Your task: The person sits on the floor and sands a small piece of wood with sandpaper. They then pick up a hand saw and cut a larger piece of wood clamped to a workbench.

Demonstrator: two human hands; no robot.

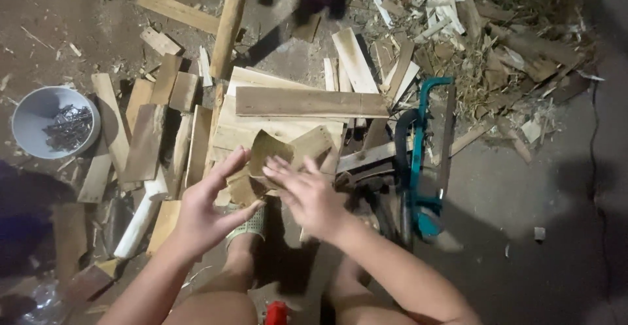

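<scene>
Near the middle of the frame, slightly below center, the person holds a sheet of sandpaper [278, 158] between both hands. The sheet is tan-brown, creased and curled, with one flap folding up toward the upper right and a darker crumpled part hanging at its lower left. The left hand [208, 208] is spread wide, fingers fanned and thumb out, its fingertips at the sheet's left edge. The right hand [307, 194] lies flat with fingers extended and a little blurred, resting against the sheet's lower right side; how firmly it grips cannot be told.

Behind the sandpaper, a stack of pale wooden boards [288, 112] lies on the dirt floor [536, 194], with one longer brown plank across the top. More short boards spread to the left. At the left edge sits a grey bowl [39, 112] holding dark nails [67, 127]. Right of center lies a teal-framed saw [422, 161]. Wood scraps and shavings [484, 44] fill the upper right.
</scene>
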